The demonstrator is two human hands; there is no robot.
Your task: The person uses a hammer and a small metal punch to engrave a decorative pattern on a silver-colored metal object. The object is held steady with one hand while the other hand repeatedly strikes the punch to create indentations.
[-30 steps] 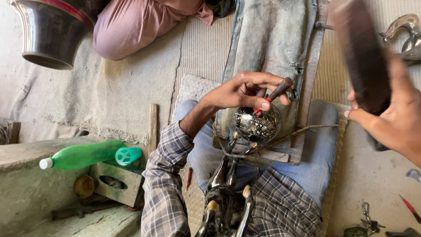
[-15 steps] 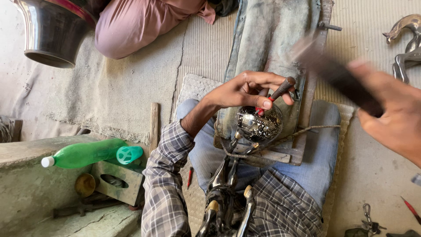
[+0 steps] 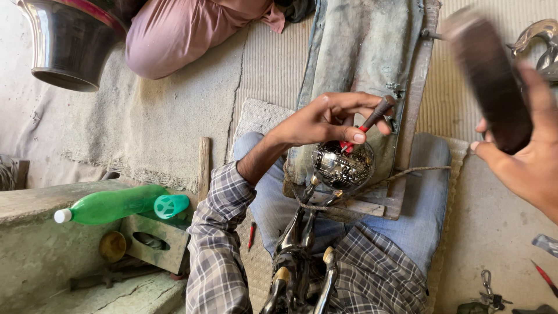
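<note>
- Silvery metal makes up the patterned ball (image 3: 343, 166), which sits at the middle of the view on top of a dark metal stand (image 3: 302, 256) rising between the person's knees.
- The ball rests against a worn wooden board (image 3: 407, 116) draped with faded blue cloth (image 3: 360, 52), and a cord (image 3: 401, 174) runs round its lower side.
- The left hand (image 3: 325, 119) reaches over the ball, its fingers (image 3: 354, 136) closed round a small punch (image 3: 372, 119) with a dark top and red shaft, tip set on the ball's upper surface.
- The right hand (image 3: 523, 163) is raised at the right edge, fingers wrapped round a dark hammer (image 3: 488, 75) that is blurred and held well above the ball.
- Both arms wear checked sleeves (image 3: 218, 250); the legs are in blue jeans (image 3: 424, 215).
- At the left, a green plastic bottle (image 3: 110, 204) with a white cap lies on its side on a concrete ledge (image 3: 29, 250), just beside a grey block (image 3: 154, 241) with a slot.
- A shiny metal pot (image 3: 70, 40) stands at the top left, near another person's knee in pink cloth (image 3: 192, 32).
- Small tools and a red-handled one (image 3: 545, 278) lie on the floor at the lower right, well apart from the ball.
</note>
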